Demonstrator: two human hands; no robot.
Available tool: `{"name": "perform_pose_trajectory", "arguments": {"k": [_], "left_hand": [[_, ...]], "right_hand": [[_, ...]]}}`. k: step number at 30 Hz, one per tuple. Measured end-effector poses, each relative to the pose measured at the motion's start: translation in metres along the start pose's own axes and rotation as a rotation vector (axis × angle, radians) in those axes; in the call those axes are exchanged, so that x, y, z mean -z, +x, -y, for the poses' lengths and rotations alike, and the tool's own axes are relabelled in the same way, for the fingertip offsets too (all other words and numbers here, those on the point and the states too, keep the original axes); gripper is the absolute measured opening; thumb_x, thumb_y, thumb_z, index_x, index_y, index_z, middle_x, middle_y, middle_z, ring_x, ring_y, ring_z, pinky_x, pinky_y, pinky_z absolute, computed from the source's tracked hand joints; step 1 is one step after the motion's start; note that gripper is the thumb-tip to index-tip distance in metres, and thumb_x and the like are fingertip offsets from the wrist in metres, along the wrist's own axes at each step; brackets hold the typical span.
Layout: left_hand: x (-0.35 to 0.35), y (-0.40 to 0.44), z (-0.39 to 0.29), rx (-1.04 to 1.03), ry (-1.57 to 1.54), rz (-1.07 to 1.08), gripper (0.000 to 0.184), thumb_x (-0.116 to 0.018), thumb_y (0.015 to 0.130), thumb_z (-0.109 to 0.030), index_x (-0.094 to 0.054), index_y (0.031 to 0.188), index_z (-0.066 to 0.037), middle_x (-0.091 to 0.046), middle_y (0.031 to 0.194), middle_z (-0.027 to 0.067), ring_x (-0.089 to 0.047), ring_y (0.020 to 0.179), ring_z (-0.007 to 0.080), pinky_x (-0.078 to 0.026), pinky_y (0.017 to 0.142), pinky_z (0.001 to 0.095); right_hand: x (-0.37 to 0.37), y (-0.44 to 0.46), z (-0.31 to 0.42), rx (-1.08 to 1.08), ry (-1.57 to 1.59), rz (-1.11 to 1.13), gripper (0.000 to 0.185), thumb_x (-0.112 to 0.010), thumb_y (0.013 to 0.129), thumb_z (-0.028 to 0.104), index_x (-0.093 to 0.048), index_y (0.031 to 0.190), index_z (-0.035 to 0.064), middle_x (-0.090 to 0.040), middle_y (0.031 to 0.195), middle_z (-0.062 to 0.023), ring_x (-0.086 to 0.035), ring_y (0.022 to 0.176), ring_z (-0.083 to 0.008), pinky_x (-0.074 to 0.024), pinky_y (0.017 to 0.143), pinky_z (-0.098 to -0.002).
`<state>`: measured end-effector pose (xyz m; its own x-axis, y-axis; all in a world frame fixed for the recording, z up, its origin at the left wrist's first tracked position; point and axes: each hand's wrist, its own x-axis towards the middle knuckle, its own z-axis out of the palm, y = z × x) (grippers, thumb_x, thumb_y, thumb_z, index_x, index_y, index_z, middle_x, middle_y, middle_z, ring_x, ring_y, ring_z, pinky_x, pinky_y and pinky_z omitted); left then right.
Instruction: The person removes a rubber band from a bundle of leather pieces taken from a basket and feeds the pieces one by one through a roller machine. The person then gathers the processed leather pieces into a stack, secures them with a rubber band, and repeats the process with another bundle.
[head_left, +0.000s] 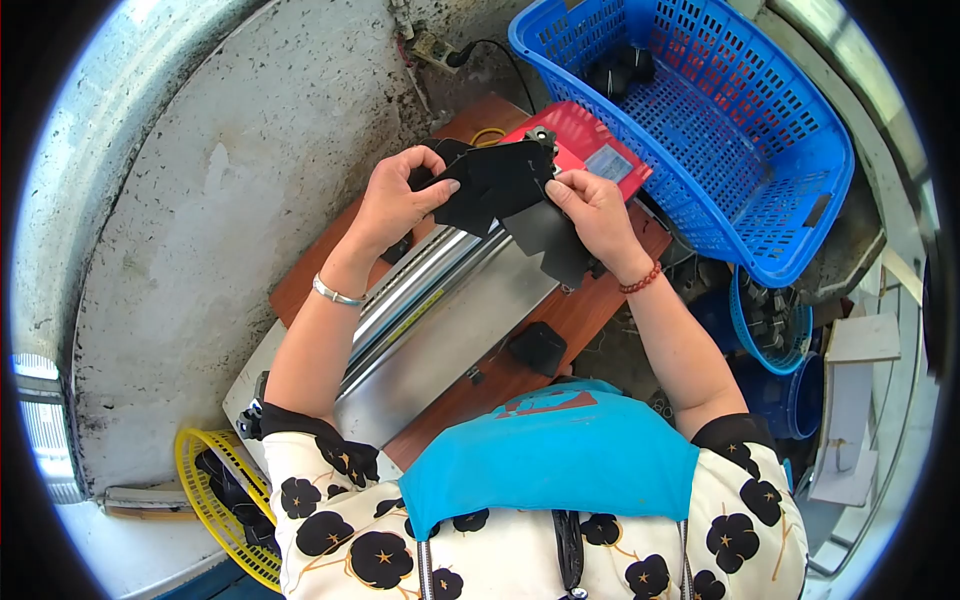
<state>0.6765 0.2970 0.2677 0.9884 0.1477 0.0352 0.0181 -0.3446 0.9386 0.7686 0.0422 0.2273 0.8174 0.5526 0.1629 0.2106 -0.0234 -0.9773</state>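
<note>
Several flat black cut pieces [497, 182], like leather or fabric, are held up between my two hands over a machine with shiny metal rollers [400, 305]. My left hand [392, 198] pinches their left edge, thumb on top. On the right side, my right hand [597, 215] grips them between thumb and fingers. More dark pieces [552, 240] hang or lie just below, close to my right hand; whether they are joined to the held ones I cannot tell. Another black piece [538, 348] rests on the brown wooden tabletop [455, 412] nearer my body.
A large blue basket [700, 130] with dark pieces inside stands at upper right, beside the machine's red housing [610, 150]. Below it is a smaller blue basket [742, 318]. A yellow basket [195, 490] holding black pieces is at lower left. A socket [436, 52] is on the wall.
</note>
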Motion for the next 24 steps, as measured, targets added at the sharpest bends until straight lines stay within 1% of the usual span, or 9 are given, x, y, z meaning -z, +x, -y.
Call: {"name": "perform_pose_trajectory", "arguments": {"k": [5, 6, 7, 10, 11, 13, 16, 18, 24], "left_hand": [[0.009, 0.008, 0.025, -0.229, 0.266, -0.274, 0.02, -0.06, 0.083, 0.001, -0.049, 0.099, -0.005, -0.053, 0.084, 0.0067, -0.055, 0.079, 0.0174, -0.047, 0.076, 0.0315], [0.006, 0.006, 0.022, -0.173, 0.288, -0.271, 0.034, -0.055, 0.085, 0.004, -0.052, 0.116, -0.01, -0.058, 0.092, 0.0092, -0.059, 0.083, 0.0244, -0.048, 0.082, 0.0354], [0.003, 0.01, 0.029, -0.443, 0.443, -0.304, 0.05, -0.052, 0.085, 0.005, -0.051, 0.13, -0.016, -0.062, 0.102, 0.01, -0.062, 0.09, 0.0289, -0.05, 0.083, 0.0377], [-0.006, 0.012, 0.029, -0.258, 0.651, -0.16, 0.051, -0.05, 0.085, 0.005, -0.056, 0.13, -0.017, -0.062, 0.108, 0.0116, -0.062, 0.095, 0.0331, -0.051, 0.085, 0.0399], [-0.01, 0.016, 0.039, -0.356, 0.827, -0.092, 0.047, -0.049, 0.084, 0.006, -0.061, 0.124, -0.015, -0.061, 0.112, 0.0111, -0.063, 0.095, 0.0319, -0.051, 0.084, 0.0383], [-0.019, 0.023, 0.052, -0.453, 1.004, -0.021, 0.044, -0.049, 0.083, 0.007, -0.067, 0.117, -0.012, -0.06, 0.117, 0.0105, -0.063, 0.094, 0.0307, -0.051, 0.083, 0.0366], [-0.032, 0.038, 0.067, -0.165, 1.088, 0.246, 0.028, -0.052, 0.083, -0.003, -0.073, 0.101, -0.007, -0.059, 0.117, 0.0139, -0.061, 0.097, 0.0315, -0.049, 0.087, 0.0395], [-0.033, 0.051, 0.077, 0.06, 0.834, 0.347, 0.026, -0.054, 0.086, -0.017, -0.073, 0.095, -0.003, -0.059, 0.116, 0.0171, -0.058, 0.103, 0.0316, -0.047, 0.09, 0.0394], [-0.034, 0.058, 0.091, 0.097, 0.729, 0.197, 0.026, -0.062, 0.081, -0.026, -0.071, 0.087, -0.002, -0.061, 0.106, 0.0171, -0.061, 0.098, 0.0323, -0.049, 0.085, 0.0405]], "right_hand": [[0.039, -0.034, -0.022, -0.303, -0.023, 0.316, 0.02, -0.059, 0.095, 0.02, -0.064, 0.088, 0.0021, -0.058, 0.076, 0.0065, -0.051, 0.068, -0.0011, -0.044, 0.063, -0.0199], [0.044, -0.04, -0.031, -0.397, -0.099, 0.414, 0.021, -0.06, 0.094, 0.02, -0.064, 0.085, 0.0022, -0.057, 0.075, 0.0069, -0.05, 0.068, -0.0013, -0.0436, 0.062, -0.0207], [0.045, -0.044, -0.039, -0.419, -0.099, 0.41, 0.021, -0.06, 0.094, 0.02, -0.064, 0.085, 0.0022, -0.057, 0.075, 0.0069, -0.05, 0.068, -0.0013, -0.0436, 0.062, -0.0207], [0.04, -0.038, -0.051, -0.468, -0.368, 0.427, 0.027, -0.064, 0.088, 0.024, -0.065, 0.082, -0.0022, -0.063, 0.072, -0.0057, -0.058, 0.069, -0.0118, -0.0478, 0.066, -0.0304], [0.035, -0.034, -0.051, -0.471, -0.366, 0.427, 0.027, -0.064, 0.088, 0.024, -0.065, 0.082, -0.0022, -0.063, 0.072, -0.0057, -0.058, 0.069, -0.0118, -0.0478, 0.066, -0.0304], [0.026, -0.025, -0.052, -0.383, -0.595, 0.42, 0.031, -0.064, 0.086, 0.026, -0.067, 0.083, -0.0047, -0.066, 0.076, -0.0166, -0.064, 0.073, -0.0261, -0.0501, 0.071, -0.0375], [0.013, -0.012, -0.059, -0.252, -0.725, 0.397, 0.034, -0.062, 0.085, 0.028, -0.068, 0.084, -0.0053, -0.066, 0.084, -0.0241, -0.065, 0.083, -0.037, -0.0502, 0.077, -0.0432], [0.004, -0.003, -0.06, -0.264, -0.721, 0.383, 0.035, -0.061, 0.086, 0.029, -0.068, 0.085, -0.005, -0.066, 0.085, -0.0247, -0.065, 0.086, -0.038, -0.05, 0.079, -0.0439], [-0.012, -0.002, -0.054, -0.143, -0.709, 0.207, 0.037, -0.058, 0.088, 0.031, -0.069, 0.087, -0.0049, -0.066, 0.087, -0.0259, -0.065, 0.087, -0.0386, -0.0498, 0.08, -0.0442]]}}
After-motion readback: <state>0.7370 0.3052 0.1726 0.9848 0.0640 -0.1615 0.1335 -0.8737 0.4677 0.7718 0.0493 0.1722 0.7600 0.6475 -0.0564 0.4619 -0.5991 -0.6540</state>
